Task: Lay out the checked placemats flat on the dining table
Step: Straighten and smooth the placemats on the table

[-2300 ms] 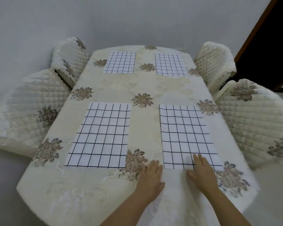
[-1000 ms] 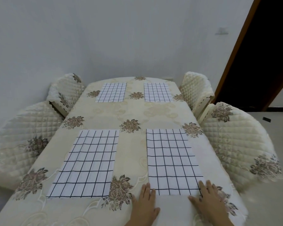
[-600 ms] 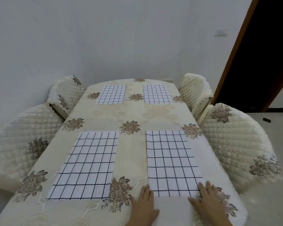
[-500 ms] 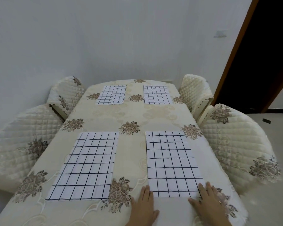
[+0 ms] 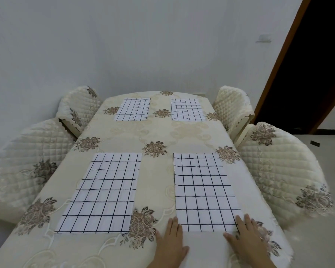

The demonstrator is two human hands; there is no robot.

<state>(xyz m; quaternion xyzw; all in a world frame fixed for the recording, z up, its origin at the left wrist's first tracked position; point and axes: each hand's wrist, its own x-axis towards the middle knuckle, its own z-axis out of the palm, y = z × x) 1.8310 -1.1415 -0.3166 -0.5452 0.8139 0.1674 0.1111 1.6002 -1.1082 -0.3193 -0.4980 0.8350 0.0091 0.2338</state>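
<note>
A: Where are the checked placemats?

B: 4 lie flat on the dining table [image 5: 157,132]: near-left placemat [image 5: 103,194] at 8 o'clock, near-right placemat [image 5: 205,192] at 5, far-left placemat [image 5: 132,109] at 11, far-right placemat [image 5: 187,110] at 1.

A: The hands?

B: Left hand [image 5: 172,240] and right hand [image 5: 246,240] rest spread, palms down, gripping nothing, fingertips at the near-right placemat's 2 near corners.

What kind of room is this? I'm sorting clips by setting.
Most likely a home dining room: a cloth-covered dining table laid with four checked placemats, ringed by chairs in quilted covers.
</note>
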